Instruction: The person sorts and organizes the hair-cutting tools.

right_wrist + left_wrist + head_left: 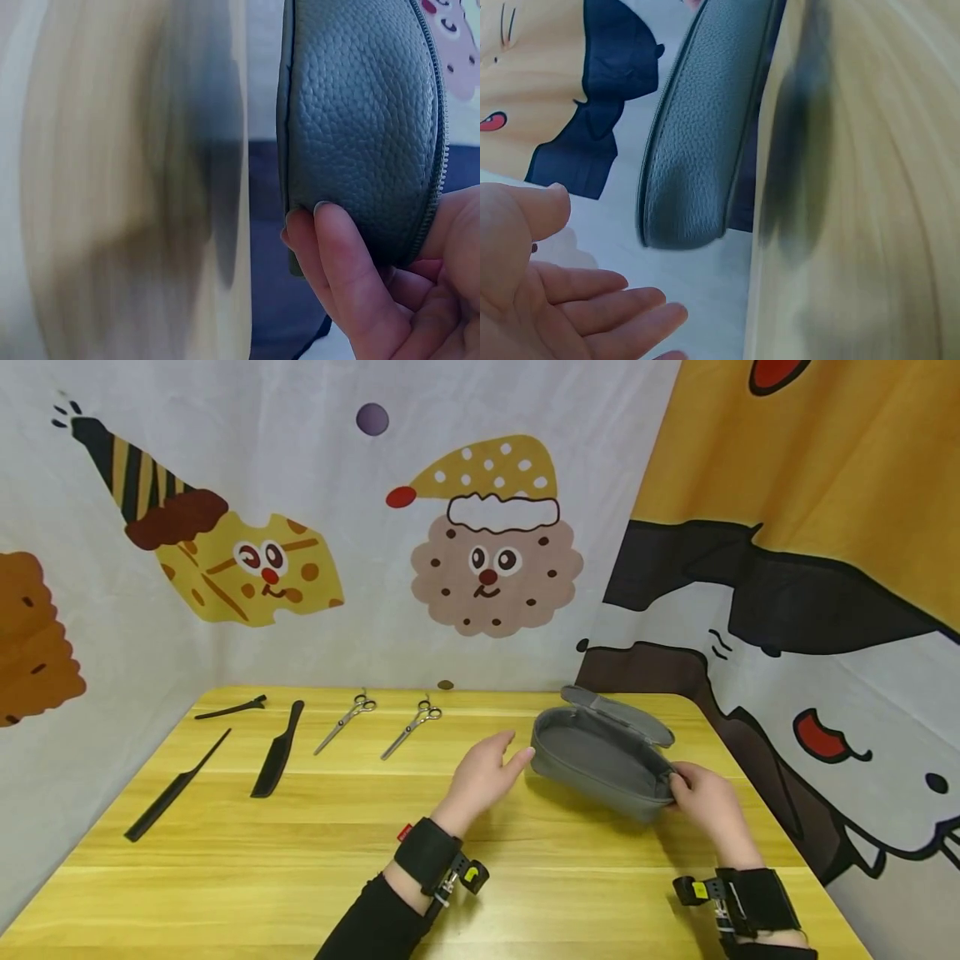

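Note:
A grey leather-look zip case [592, 768] with its lid [622, 714] folded back is held over the right part of the table. My right hand [708, 802] grips its right end, thumb at the rim; in the right wrist view the fingers [349, 262] lie along the outer wall, near the zip edge. At the case's left end my left hand [483, 781] is spread, fingers extended and thumb close to the rim. The left wrist view shows the left palm [562, 292] facing the case's end [690, 187], apart from it and holding nothing.
On the table [322, 885] to the left lie a hair clip [231, 707], a tail comb [176, 787], a wide black comb [277, 752] and two pairs of scissors [345, 722]. A printed curtain [300, 443] hangs behind the table and along its sides.

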`<state>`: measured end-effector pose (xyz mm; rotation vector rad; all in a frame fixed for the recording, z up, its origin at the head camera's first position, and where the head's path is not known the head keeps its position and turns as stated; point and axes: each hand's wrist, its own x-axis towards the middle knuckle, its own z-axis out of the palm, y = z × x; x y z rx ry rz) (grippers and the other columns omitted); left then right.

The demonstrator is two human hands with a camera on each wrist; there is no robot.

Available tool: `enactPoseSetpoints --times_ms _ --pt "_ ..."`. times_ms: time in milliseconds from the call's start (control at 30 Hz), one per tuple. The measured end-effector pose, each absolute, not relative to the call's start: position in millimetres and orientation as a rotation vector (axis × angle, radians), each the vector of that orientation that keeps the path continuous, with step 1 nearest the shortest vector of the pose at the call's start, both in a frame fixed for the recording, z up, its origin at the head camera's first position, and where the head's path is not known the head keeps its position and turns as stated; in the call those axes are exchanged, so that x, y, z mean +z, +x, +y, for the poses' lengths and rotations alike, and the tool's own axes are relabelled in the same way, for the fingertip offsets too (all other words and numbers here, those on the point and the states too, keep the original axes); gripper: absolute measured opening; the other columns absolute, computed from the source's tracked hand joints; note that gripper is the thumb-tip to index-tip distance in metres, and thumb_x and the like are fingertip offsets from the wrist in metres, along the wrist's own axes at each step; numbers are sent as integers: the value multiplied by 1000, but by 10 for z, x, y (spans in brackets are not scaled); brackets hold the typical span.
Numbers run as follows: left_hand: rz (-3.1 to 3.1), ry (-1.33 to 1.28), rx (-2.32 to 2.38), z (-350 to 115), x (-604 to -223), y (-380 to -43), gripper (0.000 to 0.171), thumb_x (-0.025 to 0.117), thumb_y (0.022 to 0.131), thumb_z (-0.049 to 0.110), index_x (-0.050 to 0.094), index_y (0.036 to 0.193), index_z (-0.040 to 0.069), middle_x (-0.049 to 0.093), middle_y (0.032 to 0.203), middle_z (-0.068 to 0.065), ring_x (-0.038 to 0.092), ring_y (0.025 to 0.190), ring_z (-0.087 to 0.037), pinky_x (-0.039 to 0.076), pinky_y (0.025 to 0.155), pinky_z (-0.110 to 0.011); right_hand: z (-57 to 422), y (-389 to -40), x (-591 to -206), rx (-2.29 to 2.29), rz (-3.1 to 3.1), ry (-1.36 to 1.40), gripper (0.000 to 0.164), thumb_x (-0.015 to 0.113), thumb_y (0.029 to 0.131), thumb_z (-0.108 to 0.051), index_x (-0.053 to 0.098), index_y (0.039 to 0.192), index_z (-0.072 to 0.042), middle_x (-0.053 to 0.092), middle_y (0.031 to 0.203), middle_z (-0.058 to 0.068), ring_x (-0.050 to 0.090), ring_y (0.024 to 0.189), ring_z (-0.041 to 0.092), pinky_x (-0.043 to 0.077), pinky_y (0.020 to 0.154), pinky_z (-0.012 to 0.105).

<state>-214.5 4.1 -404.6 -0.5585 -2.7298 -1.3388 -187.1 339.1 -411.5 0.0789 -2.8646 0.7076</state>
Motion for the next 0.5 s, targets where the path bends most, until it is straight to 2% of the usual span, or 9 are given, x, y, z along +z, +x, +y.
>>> enactPoseSetpoints --times_ms 300,400,500 --pt "-2659 -466 -1419 -70 -4008 -2187 50 57 101 34 56 136 -3 62 127 -22 60 114 -37 50 94 -48 3048 -1860 -4033 745 -2798 190 23 55 98 -5 68 115 5 70 83 10 60 62 16 44 57 35" --pt "-2606 -441 -1398 -127 -4012 -2194 40 61 100 31 64 125 0 68 114 -17 65 101 -33 54 83 -43 2954 -1867 -4021 745 -2775 231 23 56 98 -5 68 115 3 69 82 9 58 60 13 43 56 34" --pt "-2559 -405 -1364 -190 -4019 -2197 26 65 97 25 71 110 3 70 96 -11 65 81 -26 52 69 -37 2865 -1874 -4007 746 -2753 271 22 57 98 -5 69 115 2 68 80 6 56 58 12 43 54 33"
